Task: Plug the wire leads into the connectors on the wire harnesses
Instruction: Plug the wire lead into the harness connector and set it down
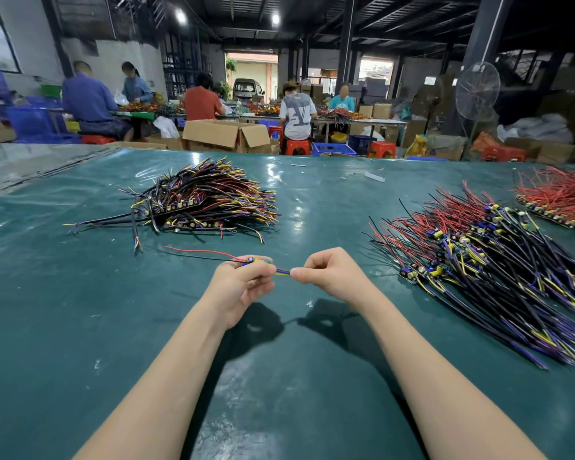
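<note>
- Left hand: fingers curled round a harness; its small board end shows above the knuckles.
- Right hand: thumb and forefinger pinch the free end of the leads, purple and yellow, which bridge the short gap between the two hands. Can't tell if a connector sits inside the pinch.
- Both hands are raised off the table, near its middle, with their shadows just below at 6 o'clock.
- Red wire and black wire trail from the harness toward 9 o'clock, low over the mat.
- Open room: bare green surface from 4 to 8 o'clock round the forearms, plus a bare lane at 12 o'clock up to the far edge.
- Left pile at 11 o'clock, well apart from the left hand. Its stray ends reach down toward 10 o'clock.
- Right pile at 3 o'clock, near the right hand but not touching, fanning out to 4 o'clock.
- Red pile at 2 o'clock, cut off by the frame's right edge.
- White scrap at 1 o'clock, near the far edge.
- Past the far edge: cardboard box at 12 o'clock, and people seated at other tables.
</note>
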A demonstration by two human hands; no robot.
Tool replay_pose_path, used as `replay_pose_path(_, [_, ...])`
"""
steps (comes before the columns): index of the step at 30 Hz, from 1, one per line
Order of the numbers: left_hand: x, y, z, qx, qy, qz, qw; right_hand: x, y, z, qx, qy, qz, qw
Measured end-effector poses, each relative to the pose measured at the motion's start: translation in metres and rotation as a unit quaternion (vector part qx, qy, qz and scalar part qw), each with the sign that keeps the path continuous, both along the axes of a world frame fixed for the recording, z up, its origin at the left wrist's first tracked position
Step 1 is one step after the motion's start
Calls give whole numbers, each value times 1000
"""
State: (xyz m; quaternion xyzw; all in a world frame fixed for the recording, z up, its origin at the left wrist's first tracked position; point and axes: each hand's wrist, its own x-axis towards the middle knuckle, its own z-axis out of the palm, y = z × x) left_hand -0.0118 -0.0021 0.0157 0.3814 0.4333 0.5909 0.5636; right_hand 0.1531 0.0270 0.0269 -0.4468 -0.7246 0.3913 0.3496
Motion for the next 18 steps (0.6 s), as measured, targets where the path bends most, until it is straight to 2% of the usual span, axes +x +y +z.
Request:
replay_pose_path(3, [-8, 3, 0, 1, -15, 46, 999, 4, 1, -4, -18, -2, 0, 1000])
replay_pose_path(6, [-10, 4, -2, 9, -8, 78, 997, 6, 3, -3, -8, -14, -45, 999])
replay_pose_path(11, [-4, 3, -2, 20, -20, 60, 998, 2, 4, -2, 3, -5, -89, 996])
replay_pose_path(16, [-13, 2, 3, 44, -51, 15, 998, 4, 1, -4, -46, 84, -40, 995])
replay_pose_path(18, [-13, 1, 3, 46, -36, -7, 998, 6, 1, -3, -36, 75, -44, 996])
